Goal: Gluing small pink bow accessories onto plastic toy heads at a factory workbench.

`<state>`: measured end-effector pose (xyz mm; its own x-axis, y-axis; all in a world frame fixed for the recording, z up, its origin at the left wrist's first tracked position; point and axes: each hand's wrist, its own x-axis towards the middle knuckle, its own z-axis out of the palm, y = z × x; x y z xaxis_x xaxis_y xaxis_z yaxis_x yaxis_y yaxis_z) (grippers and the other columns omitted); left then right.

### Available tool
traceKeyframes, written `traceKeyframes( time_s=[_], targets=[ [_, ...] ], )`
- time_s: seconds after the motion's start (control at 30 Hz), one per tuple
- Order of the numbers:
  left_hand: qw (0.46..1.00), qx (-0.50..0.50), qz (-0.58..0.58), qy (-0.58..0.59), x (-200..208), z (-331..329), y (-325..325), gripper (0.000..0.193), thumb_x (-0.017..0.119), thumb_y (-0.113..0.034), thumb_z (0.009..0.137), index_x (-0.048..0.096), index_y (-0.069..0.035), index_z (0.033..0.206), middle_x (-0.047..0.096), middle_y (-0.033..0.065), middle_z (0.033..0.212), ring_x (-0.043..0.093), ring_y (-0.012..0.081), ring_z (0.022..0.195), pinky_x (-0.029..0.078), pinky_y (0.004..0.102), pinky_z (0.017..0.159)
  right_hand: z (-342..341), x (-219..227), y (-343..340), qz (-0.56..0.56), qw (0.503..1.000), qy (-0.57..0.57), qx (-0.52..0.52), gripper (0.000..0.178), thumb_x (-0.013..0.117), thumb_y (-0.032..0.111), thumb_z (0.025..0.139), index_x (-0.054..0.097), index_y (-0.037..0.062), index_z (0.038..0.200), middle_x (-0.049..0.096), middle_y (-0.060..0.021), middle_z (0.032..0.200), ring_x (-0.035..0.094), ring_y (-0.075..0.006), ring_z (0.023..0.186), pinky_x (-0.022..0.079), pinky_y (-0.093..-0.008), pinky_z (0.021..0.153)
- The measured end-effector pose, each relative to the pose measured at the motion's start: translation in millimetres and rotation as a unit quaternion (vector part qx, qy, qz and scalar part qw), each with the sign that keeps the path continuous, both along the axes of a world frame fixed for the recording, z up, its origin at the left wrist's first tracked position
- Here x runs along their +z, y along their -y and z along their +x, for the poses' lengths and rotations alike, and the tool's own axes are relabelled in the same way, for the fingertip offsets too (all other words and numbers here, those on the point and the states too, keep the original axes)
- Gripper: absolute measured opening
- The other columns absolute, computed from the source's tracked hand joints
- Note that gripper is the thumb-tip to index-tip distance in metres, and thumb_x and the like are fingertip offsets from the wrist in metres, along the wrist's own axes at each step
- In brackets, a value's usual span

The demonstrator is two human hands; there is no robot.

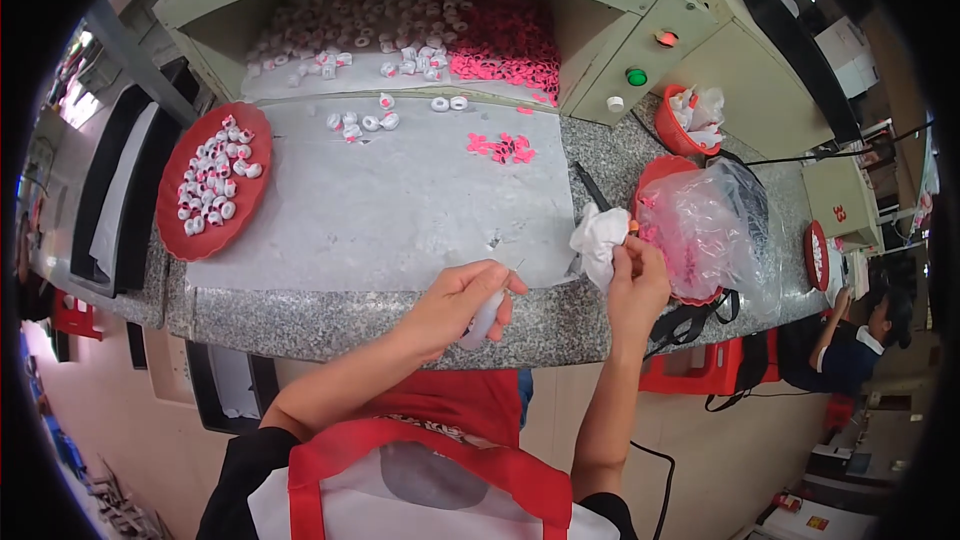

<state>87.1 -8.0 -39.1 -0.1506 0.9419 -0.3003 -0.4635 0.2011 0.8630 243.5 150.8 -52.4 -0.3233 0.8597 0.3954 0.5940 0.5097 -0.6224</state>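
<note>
My left hand (455, 305) is closed around a small translucent squeeze bottle (484, 322) above the front edge of the worktop. What seems to be a thin needle tip points up from that fist. Over at the right, my right hand (640, 285) pinches a crumpled white cloth (598, 242), with a small orange bit showing beside the fingertips. Past both hands lies a white paper sheet (380, 215) bearing a small pile of pink pieces (502, 148). A few small white ring-shaped parts (371, 123) sit near its far edge.
A red plate (168, 218) of white parts with pink bits stands left. Heaps of white parts (350, 20) and pink pieces (505, 45) fill the shelf recess. Right are a plastic bag (705, 225), an orange-red bowl (672, 132) and a seated person (850, 340).
</note>
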Motion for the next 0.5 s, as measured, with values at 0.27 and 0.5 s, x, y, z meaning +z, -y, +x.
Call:
traceKeyframes(
  time_s=[0.27,0.5],
  targets=[
    [0.999,-0.034,0.026,-0.023,-4,9,-1,0.031,0.039,-0.027,0.091,0.055,-0.001,0.086,0.054,0.0031,0.064,0.052,0.0092,0.052,0.041,0.0220,0.047,-9,35,50,-0.445,0.827,-0.233,0.254,0.016,0.056,0.004,0.080,0.057,-0.0023,0.095,0.058,-0.0025,0.079,0.053,-0.0057,0.063,0.041,-0.0174,0.053],
    [0.994,-0.077,0.020,-0.070,2,1,5,0.029,0.039,-0.023,0.091,0.054,-0.001,0.082,0.053,0.0025,0.063,0.051,0.0089,0.052,0.041,0.0222,0.048,-18,24,62,-0.371,0.839,-0.280,0.283,0.003,0.056,0.002,0.080,0.054,-0.0002,0.080,0.050,0.0008,0.063,0.048,-0.0033,0.054,0.037,-0.0170,0.045]
  ],
)
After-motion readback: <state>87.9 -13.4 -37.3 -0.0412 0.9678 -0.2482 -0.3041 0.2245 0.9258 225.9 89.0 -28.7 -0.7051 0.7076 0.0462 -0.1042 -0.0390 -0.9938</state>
